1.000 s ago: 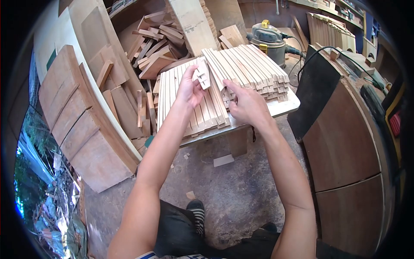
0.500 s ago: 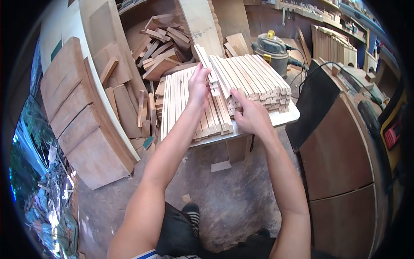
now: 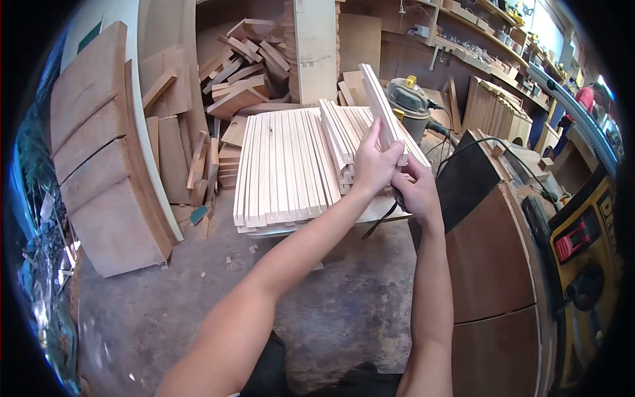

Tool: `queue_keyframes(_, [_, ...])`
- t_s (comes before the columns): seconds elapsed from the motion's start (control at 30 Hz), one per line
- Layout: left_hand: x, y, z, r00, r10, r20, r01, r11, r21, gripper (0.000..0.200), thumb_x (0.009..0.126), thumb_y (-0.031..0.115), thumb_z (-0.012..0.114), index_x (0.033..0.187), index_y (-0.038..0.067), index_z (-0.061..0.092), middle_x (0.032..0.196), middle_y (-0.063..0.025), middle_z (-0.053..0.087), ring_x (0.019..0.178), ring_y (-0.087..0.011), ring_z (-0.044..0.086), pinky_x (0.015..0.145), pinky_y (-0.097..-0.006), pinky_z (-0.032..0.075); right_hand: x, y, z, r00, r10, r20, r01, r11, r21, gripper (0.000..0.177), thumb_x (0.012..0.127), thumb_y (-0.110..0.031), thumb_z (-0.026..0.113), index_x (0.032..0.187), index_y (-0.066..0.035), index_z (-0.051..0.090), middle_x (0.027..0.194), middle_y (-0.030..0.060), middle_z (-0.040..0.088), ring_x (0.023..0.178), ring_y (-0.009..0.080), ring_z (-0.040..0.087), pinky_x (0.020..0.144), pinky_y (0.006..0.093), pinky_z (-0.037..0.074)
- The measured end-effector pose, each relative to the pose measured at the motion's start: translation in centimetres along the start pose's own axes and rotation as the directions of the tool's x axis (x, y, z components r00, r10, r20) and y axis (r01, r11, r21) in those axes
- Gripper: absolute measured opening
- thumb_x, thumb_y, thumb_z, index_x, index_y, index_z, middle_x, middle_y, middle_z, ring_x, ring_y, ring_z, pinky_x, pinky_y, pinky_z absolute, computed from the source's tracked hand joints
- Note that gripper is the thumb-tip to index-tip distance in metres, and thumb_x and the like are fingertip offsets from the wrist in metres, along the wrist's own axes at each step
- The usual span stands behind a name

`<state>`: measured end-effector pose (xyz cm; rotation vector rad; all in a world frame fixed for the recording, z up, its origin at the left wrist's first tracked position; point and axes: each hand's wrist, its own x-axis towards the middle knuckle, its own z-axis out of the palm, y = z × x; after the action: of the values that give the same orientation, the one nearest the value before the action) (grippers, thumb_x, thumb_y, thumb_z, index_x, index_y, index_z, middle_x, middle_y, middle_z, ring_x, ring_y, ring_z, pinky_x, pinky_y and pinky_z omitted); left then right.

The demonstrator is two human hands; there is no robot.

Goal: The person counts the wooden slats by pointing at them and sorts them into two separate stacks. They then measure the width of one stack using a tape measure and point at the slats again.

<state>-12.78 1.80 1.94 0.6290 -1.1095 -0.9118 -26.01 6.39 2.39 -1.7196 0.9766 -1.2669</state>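
My left hand (image 3: 378, 160) is closed around a few pale wooden strips (image 3: 378, 96), held tilted with their far ends raised above the stack. Close by, my right hand (image 3: 419, 190) is closed at the near end of these strips. A small dark thing (image 3: 399, 198) with a hanging black strap (image 3: 380, 221) shows in its grip; its kind is mostly hidden. Many similar strips lie side by side on a low table (image 3: 268, 232): a wide left layer (image 3: 284, 165) and a higher right stack (image 3: 338, 135), partly behind my hands.
A grey shop vacuum (image 3: 409, 106) stands behind the table. Offcuts (image 3: 248, 66) are piled at the back left, near leaning boards (image 3: 99, 152). A dark brown cabinet (image 3: 493, 264) closes off the right side, with a yellow-black tool case (image 3: 582, 245) beyond. Another person (image 3: 585, 99) is at the far right.
Both hands have moved right with the strips, now lifted above the right stack. The left layer looks wider, with more strips in it. My view has turned slightly right.
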Motion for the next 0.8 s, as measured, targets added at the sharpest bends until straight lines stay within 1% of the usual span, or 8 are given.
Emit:
queue_keyframes(0.13, [0.0,-1.9,0.7,0.997,0.052,-0.060,-0.041,0.983,0.176,0.082,0.085,0.025,0.072,0.151,-0.014,0.044,0.147,-0.0279,0.056,0.133,-0.0314,0.061,0.112,-0.0355,0.047,0.3,0.0,0.0,0.996,-0.016,-0.085,0.003,0.987,-0.159,0.034,0.095,-0.016,0.070,0.126,0.000,0.069,0.095,0.0119,0.077,0.084,0.0157,0.072,0.072,0.0336,0.056])
queue_keyframes(0.17, [0.1,-2.0,0.6,0.976,0.212,-0.048,-0.184,0.925,0.333,0.081,0.091,0.014,0.071,0.157,-0.014,0.034,0.134,-0.0219,0.065,0.117,-0.0209,0.067,0.099,-0.0312,0.054,0.1,-0.9,-0.1,0.990,0.066,-0.124,-0.102,0.945,-0.309,0.037,0.095,-0.018,0.071,0.128,-0.002,0.068,0.098,0.0133,0.077,0.085,0.0179,0.073,0.075,0.0356,0.057])
queue_keyframes(0.23, [0.1,-1.9,0.2,0.981,0.186,-0.056,-0.158,0.931,0.330,0.081,0.090,0.016,0.071,0.156,-0.015,0.035,0.135,-0.0234,0.065,0.119,-0.0223,0.066,0.101,-0.0318,0.053,0.1,-1.3,-0.3,0.972,0.123,-0.201,-0.210,0.838,-0.504,0.046,0.095,-0.024,0.071,0.138,-0.009,0.067,0.101,0.0161,0.079,0.090,0.0236,0.076,0.083,0.0392,0.057])
queue_keyframes(0.37, [0.0,-2.4,-0.3,0.993,0.092,-0.069,-0.063,0.938,0.340,0.084,0.087,0.022,0.071,0.154,-0.016,0.037,0.140,-0.0265,0.063,0.123,-0.0239,0.065,0.103,-0.0323,0.052,0.3,0.0,-0.5,0.970,-0.016,-0.244,-0.090,0.903,-0.420,0.050,0.096,-0.025,0.068,0.144,-0.011,0.064,0.102,0.0170,0.079,0.097,0.0261,0.077,0.087,0.0381,0.057])
queue_keyframes(0.5, [-0.1,-2.3,-0.2,0.989,0.101,-0.104,-0.052,0.918,0.393,0.083,0.088,0.024,0.071,0.154,-0.014,0.039,0.141,-0.0273,0.062,0.125,-0.0256,0.065,0.105,-0.0344,0.051,0.9,0.5,-0.1,0.978,0.009,-0.207,-0.094,0.911,-0.402,0.051,0.096,-0.025,0.068,0.145,-0.010,0.063,0.104,0.0167,0.079,0.098,0.0276,0.078,0.087,0.0393,0.057])
queue_keyframes(0.53, [-0.2,-1.8,0.0,0.990,0.098,-0.102,-0.051,0.918,0.394,0.083,0.088,0.024,0.071,0.154,-0.014,0.039,0.141,-0.0273,0.062,0.125,-0.0256,0.065,0.105,-0.0344,0.051,1.1,0.3,0.0,0.978,-0.022,-0.210,-0.071,0.902,-0.427,0.051,0.096,-0.025,0.068,0.145,-0.011,0.063,0.105,0.0171,0.079,0.099,0.0294,0.078,0.088,0.0405,0.057])
queue_keyframes(0.6, [-0.3,-0.8,0.0,0.996,-0.042,-0.075,0.064,0.943,0.327,0.085,0.084,0.039,0.070,0.152,-0.007,0.047,0.154,-0.0260,0.051,0.143,-0.0380,0.051,0.119,-0.0422,0.039,1.2,-0.3,0.3,0.976,-0.051,-0.211,-0.050,0.893,-0.447,0.051,0.096,-0.026,0.068,0.145,-0.012,0.063,0.105,0.0174,0.079,0.100,0.0312,0.078,0.088,0.0417,0.057])
queue_keyframes(0.8, [0.1,-1.3,-0.7,1.000,-0.006,-0.024,0.016,0.909,0.417,0.084,0.088,0.042,0.071,0.154,-0.005,0.047,0.156,-0.0260,0.050,0.144,-0.0372,0.051,0.118,-0.0422,0.040,1.6,-1.6,1.5,0.957,-0.120,-0.265,-0.094,0.734,-0.673,0.047,0.095,-0.028,0.064,0.139,-0.012,0.066,0.110,0.0182,0.077,0.105,0.0392,0.074,0.090,0.0473,0.057])
